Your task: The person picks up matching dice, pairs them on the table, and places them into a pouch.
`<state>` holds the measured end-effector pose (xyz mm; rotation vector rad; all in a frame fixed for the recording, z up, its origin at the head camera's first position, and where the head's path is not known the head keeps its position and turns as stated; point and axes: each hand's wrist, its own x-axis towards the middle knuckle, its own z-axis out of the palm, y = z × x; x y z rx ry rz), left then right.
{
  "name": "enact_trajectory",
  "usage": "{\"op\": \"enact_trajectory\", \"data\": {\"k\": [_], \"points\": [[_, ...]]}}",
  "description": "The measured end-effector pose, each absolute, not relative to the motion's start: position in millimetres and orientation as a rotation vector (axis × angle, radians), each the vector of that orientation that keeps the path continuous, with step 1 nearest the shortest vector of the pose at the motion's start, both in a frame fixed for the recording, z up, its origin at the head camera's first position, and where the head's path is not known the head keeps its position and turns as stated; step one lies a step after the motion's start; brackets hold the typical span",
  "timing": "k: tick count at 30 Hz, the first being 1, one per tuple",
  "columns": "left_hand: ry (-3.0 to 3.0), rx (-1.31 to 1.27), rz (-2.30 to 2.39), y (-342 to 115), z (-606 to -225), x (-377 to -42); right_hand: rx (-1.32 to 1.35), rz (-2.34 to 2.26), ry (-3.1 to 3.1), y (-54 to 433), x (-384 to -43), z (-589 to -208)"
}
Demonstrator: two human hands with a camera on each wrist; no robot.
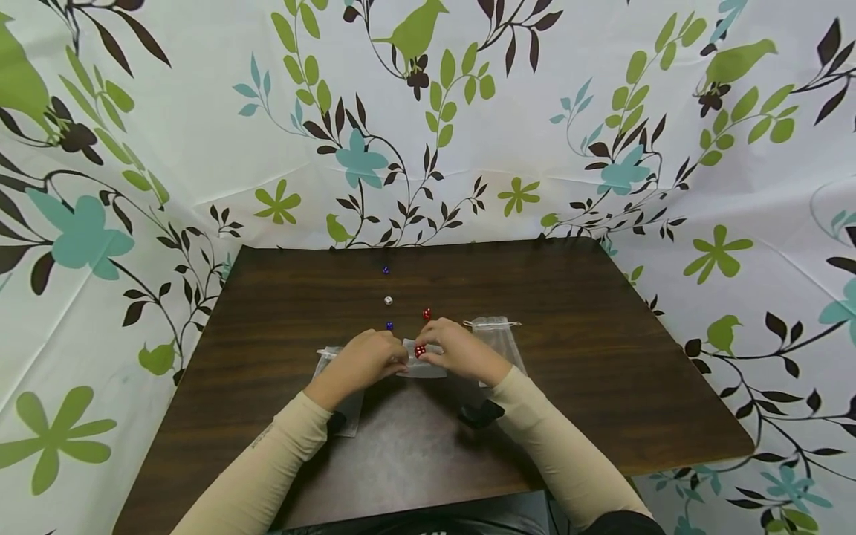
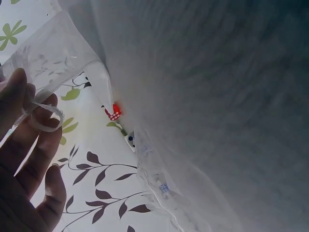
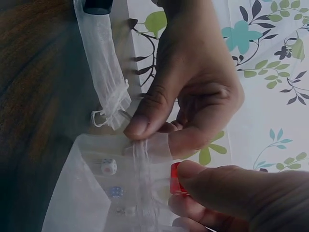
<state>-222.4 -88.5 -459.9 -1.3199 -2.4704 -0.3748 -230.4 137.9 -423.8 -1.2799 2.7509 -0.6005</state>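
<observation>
My left hand [image 1: 368, 357] pinches the rim of a sheer white drawstring bag [image 1: 423, 368] between thumb and fingers, plainest in the right wrist view. My right hand [image 1: 461, 353] pinches a red die [image 3: 176, 179] beside the bag's gathered mouth. In the left wrist view, a white drawstring loop [image 2: 48, 121] lies over the fingers. A white die [image 3: 108, 166] and a blue die [image 3: 116, 192] show through the mesh in the right wrist view; whether they lie inside or behind it, I cannot tell.
Beyond the hands on the brown table [image 1: 588, 401] lie another red die [image 1: 426, 313], a near blue die [image 1: 390, 325], a white die [image 1: 388, 300] and a far blue die [image 1: 385, 270]. Sheer bags lie at the left [image 1: 351, 420] and the right [image 1: 496, 338]. Patterned cloth hangs around.
</observation>
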Motion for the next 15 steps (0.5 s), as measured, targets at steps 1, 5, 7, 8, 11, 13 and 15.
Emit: {"op": "enact_trajectory", "data": {"k": [1,5,7,8,11,13,15], "points": [[-2.475,-1.316,-0.373,-88.4,-459.8,-221.9,-1.269,-0.597,2.748,137.5,-229.8,-424.5],[-2.503,-1.304,-0.383,-87.5,-458.5,-220.2,-1.247,-0.592,2.748,136.3,-228.7,-426.2],[-2.510,-1.301,-0.393,-87.4,-458.8,-219.9,-1.246,-0.580,2.753,136.3,-228.3,-426.8],[-2.511,-1.303,-0.402,-87.4,-459.0,-219.8,-1.251,-0.574,2.754,136.4,-228.3,-426.8],[-2.506,-1.307,-0.410,-87.9,-460.1,-219.8,-1.272,-0.563,2.759,137.0,-228.3,-426.3],[-2.500,-1.310,-0.408,-88.1,-460.4,-219.8,-1.288,-0.567,2.762,137.9,-229.2,-425.8],[-2.494,-1.311,-0.403,-88.2,-460.4,-219.9,-1.275,-0.619,2.776,139.6,-231.4,-426.0]]}}
